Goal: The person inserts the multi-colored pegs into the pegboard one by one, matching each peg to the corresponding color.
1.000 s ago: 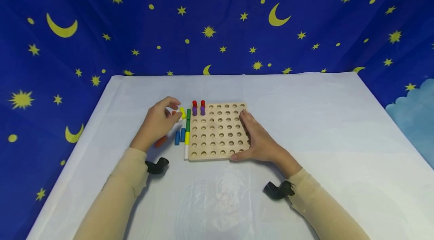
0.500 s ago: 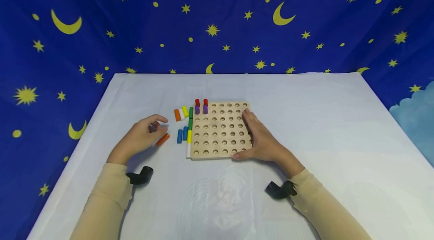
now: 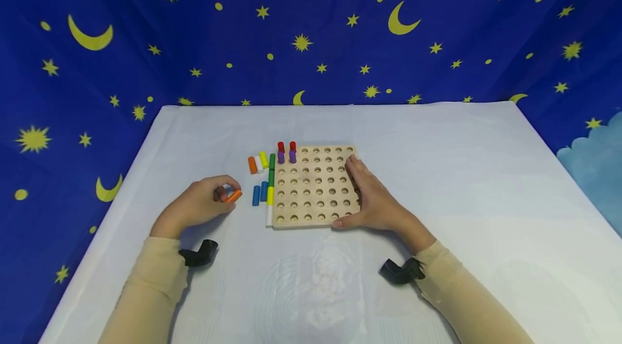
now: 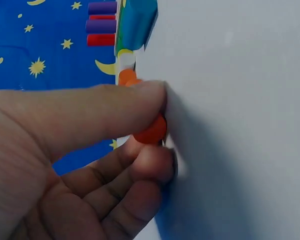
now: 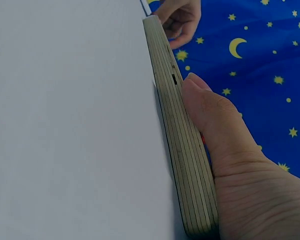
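Note:
My left hand pinches an orange peg between thumb and fingers, left of the wooden pegboard. In the left wrist view the round end of this peg shows below the thumb. My right hand holds the pegboard at its near right corner, thumb on the front edge and fingers along the right side. Two red pegs and two purple pegs stand upright in its far left holes. The right wrist view shows the board's layered side against the thumb.
Green pegs, a yellow peg and a white peg lie end to end along the board's left edge. Two blue pegs lie beside them. Farther back lie another orange peg, a white one and a yellow one.
My left hand has moved back toward me from the far loose pegs and taken hold of the nearer orange peg. The right hand stays on the board.

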The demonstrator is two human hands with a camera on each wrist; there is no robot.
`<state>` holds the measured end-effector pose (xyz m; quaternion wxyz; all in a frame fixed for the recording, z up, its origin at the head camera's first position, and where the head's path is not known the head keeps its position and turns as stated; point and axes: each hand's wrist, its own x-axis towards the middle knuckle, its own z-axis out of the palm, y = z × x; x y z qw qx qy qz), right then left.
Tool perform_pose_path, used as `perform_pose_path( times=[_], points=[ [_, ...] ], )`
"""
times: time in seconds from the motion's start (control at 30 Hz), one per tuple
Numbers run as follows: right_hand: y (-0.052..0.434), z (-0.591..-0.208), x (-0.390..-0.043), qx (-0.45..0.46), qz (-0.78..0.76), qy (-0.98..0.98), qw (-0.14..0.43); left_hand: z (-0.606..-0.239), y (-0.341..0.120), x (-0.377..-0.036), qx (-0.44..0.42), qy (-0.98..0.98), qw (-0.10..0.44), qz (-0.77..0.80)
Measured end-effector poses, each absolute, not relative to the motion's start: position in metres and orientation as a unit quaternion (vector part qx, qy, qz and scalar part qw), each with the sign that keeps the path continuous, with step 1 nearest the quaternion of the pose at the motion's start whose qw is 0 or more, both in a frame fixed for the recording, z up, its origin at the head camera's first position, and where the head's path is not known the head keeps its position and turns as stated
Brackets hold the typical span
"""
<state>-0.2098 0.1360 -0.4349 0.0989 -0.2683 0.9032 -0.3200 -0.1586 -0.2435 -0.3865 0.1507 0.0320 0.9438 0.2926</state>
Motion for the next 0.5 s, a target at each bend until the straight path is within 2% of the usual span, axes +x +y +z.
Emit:
perform_pose_path(
  times=[0.3,0.5],
  points=[
    [0.135,-0.434,-0.21,-0.27,-0.32,0.903,0.097,-0.399,-0.226,-0.166,0.021,0.938,0.09,0.334],
    [0.136,-0.433,-0.209,-0.265,-0.318,0.905,0.097,-0.398,-0.21,-0.171,0.008,0.929,0.021,0.368]
  ],
)
